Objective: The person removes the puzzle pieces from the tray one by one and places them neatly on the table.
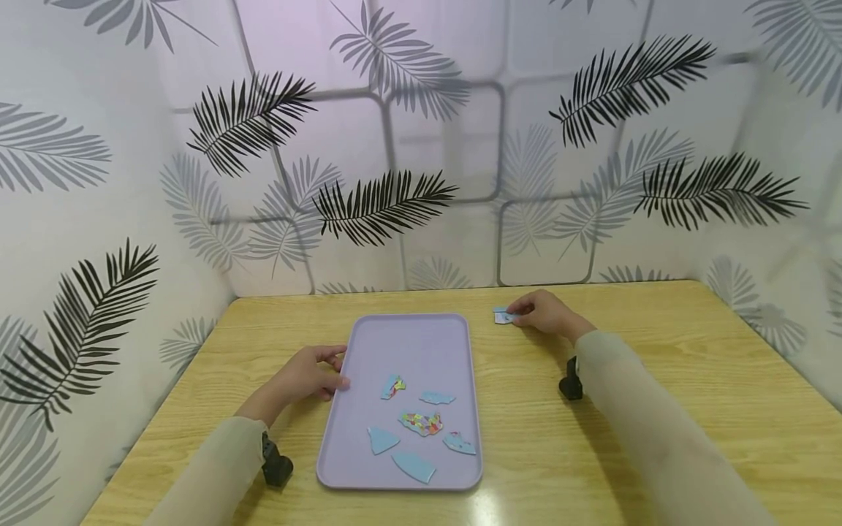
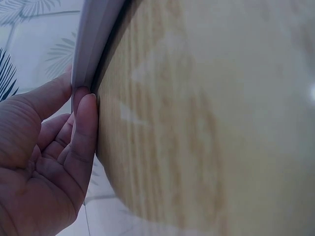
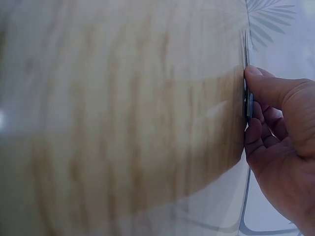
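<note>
A lilac tray (image 1: 408, 343) lies on the table, with several thin, irregular puzzle pieces on it. My left hand (image 1: 309, 380) grips the tray's left rim, the thumb over the edge. The left wrist view shows its fingers (image 2: 81, 128) curled against the rim (image 2: 98, 39) at the tabletop. To the right of the tray, near the table's back edge, my right hand (image 1: 542, 314) pinches a light blue and white puzzle piece (image 1: 501, 315). Seen edge-on in the right wrist view, the piece (image 3: 248, 98) lies flat at the tabletop under the thumb; the fingers partly cover it.
On the tray, a multicoloured piece (image 1: 422, 423) lies among plain light blue ones such as the piece (image 1: 414, 466) near the front rim. A smaller piece with coloured patches (image 1: 393, 387) is farther back. A leaf-patterned curtain (image 1: 447, 241) stands behind the wooden table (image 1: 631, 380).
</note>
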Motion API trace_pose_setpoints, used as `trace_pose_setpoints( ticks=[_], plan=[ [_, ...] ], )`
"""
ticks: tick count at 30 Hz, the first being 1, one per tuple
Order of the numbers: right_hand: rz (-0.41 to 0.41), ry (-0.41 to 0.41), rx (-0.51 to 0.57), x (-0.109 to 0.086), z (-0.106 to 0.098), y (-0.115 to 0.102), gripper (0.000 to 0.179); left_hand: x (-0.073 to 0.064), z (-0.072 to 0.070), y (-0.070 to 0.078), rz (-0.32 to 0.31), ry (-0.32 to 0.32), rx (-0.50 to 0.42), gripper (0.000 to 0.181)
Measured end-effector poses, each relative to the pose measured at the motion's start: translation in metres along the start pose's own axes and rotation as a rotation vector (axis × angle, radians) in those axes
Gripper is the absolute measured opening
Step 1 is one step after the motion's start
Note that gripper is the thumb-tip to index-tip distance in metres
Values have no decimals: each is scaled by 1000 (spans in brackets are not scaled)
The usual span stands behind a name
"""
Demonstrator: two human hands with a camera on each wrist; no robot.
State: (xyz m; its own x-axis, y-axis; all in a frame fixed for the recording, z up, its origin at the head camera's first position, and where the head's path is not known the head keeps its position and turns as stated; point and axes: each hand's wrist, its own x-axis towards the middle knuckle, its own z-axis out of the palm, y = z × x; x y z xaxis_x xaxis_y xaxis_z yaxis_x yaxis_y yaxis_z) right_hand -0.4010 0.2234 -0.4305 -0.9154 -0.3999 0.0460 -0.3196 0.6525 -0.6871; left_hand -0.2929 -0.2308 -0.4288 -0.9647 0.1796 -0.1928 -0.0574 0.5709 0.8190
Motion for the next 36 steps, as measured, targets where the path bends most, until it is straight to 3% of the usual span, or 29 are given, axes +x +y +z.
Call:
trace_pose_setpoints(
  ticks=[36],
  plan=[
    [1, 11, -20, 4, 3, 3, 23, -3, 0, 4, -25, -2, 8, 71]
  ],
)
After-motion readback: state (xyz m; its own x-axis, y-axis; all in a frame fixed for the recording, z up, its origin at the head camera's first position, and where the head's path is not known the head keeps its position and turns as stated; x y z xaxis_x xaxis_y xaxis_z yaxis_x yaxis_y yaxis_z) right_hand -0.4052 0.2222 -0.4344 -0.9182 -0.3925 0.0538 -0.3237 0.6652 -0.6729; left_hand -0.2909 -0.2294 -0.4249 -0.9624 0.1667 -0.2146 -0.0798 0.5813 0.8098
